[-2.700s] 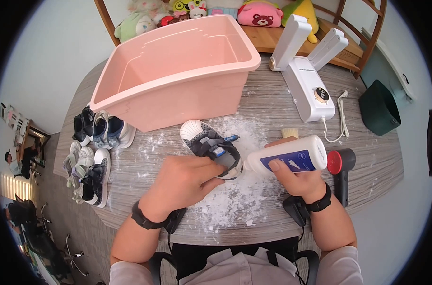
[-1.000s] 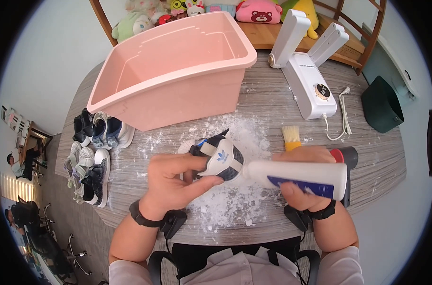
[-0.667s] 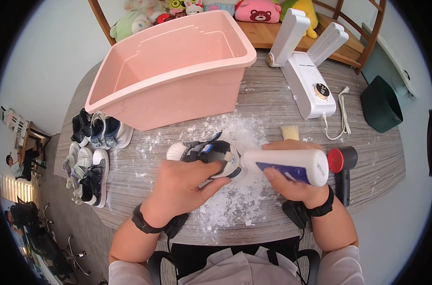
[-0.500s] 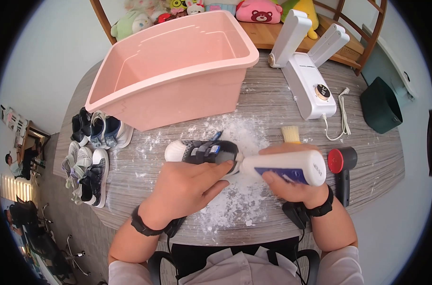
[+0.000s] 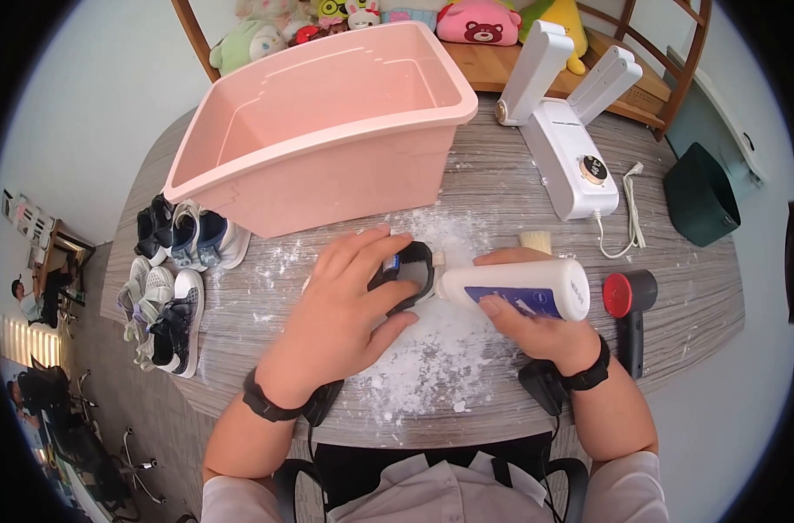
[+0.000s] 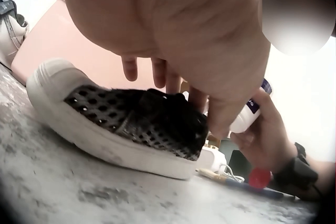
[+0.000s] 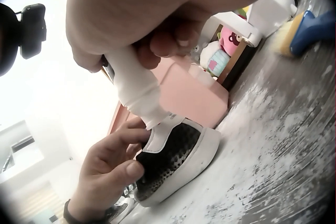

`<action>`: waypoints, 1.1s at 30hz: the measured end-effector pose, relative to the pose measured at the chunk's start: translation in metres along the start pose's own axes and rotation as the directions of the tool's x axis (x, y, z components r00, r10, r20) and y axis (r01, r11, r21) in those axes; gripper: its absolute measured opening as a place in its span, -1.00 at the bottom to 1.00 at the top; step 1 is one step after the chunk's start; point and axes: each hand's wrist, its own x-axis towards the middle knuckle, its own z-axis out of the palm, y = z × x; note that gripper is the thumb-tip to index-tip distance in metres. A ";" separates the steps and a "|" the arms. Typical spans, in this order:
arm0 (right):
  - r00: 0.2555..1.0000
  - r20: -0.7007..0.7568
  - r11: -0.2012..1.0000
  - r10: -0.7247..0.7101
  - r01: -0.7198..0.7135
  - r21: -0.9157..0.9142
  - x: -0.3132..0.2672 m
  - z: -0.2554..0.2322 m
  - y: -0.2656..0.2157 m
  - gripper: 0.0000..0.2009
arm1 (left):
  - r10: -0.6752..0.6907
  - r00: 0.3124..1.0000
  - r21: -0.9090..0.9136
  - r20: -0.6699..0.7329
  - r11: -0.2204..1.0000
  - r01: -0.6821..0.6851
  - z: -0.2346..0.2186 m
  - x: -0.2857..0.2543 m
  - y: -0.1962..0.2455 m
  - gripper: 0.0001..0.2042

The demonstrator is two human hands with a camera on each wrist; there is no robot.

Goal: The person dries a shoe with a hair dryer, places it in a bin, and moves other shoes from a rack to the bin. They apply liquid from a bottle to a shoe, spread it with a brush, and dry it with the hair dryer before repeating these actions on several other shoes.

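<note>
A dark perforated sneaker (image 6: 105,113) with a white toe cap and sole sits on the powder-dusted table. In the head view my left hand (image 5: 331,309) covers most of it, fingers across the top and thumb by the heel opening. My right hand (image 5: 545,336) grips a white squeeze bottle (image 5: 567,283) with a blue label, lying almost level. Its nozzle end meets the back of the heel. The right wrist view shows the bottle's neck (image 7: 142,100) right at the sneaker's white heel tab (image 7: 163,134).
White powder (image 5: 414,370) is scattered around the sneaker. A pink tub (image 5: 327,179) stands behind, several shoes (image 5: 166,301) at left. To the right are a brush (image 7: 304,32), a black tool with a red end (image 5: 619,295), a white two-armed device (image 5: 562,161) and a dark green bin (image 5: 698,196).
The sneaker was tipped heel-up a second ago, then came back down flat. Since then my left hand has moved forward over its top. The bottle stays at the heel.
</note>
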 end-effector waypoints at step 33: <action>0.923 -0.020 0.887 -0.383 0.362 -0.287 -0.006 -0.010 -0.001 -0.61 | -0.269 0.956 -0.794 0.114 0.553 0.250 0.003 -0.017 -0.009 -0.97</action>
